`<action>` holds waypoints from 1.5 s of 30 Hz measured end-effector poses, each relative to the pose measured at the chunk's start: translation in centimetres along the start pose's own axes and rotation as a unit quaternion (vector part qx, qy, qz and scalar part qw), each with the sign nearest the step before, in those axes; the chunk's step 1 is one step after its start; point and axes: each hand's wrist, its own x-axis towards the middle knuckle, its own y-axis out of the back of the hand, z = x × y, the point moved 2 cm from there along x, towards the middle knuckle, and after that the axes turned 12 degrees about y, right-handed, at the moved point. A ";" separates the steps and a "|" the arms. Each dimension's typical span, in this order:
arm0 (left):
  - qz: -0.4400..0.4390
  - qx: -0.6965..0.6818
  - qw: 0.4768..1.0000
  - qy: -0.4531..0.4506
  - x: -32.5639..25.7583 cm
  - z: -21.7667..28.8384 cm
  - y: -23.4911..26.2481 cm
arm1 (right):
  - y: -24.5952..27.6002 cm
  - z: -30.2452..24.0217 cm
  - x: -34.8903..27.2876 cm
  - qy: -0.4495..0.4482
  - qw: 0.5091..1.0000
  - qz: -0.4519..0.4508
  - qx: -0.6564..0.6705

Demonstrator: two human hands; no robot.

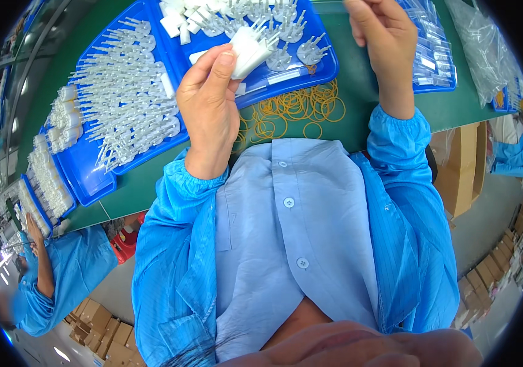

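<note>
Wearer's head [371, 348] is closest to lens, then pale-blue shirt [298, 202]. Left hand [212, 98]: thumb and fingers pinched on a white block [250, 54], held over a blue tray [327, 74]; prongs show at its far end, can't tell if attached. Right hand [390, 49]: raised, fingers curled, thumb near index, tips cut off at top edge; can't tell if it holds anything. Looks like a mid-handling step, left steadying; next move likely calls for a fine right-hand pinch without losing left grip. Between hands, nearer the body: loose rubber bands [298, 107]. Beyond left: clear pronged pieces [292, 27]. Left of it: a dense batch of pronged parts [123, 92]. Right of right hand: clear plastic packs [429, 52], then plastic bag [475, 49].
</note>
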 end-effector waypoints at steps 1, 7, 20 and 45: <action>0.004 0.005 1.000 0.000 0.0 0.0 0.0 | -0.1 0.1 0.0 -0.012 0.998 0.003 0.055; 0.007 -0.002 1.000 -0.023 0.3 -0.4 0.6 | -2.0 -0.5 -0.4 -0.084 0.971 0.009 0.222; -0.016 0.149 0.968 -0.202 0.0 0.1 0.3 | -3.1 -1.2 -2.2 -0.026 0.987 -0.145 0.062; -0.041 0.189 0.969 -0.153 -0.4 0.0 -0.1 | -4.3 -1.3 -2.8 -0.014 0.976 -0.198 0.087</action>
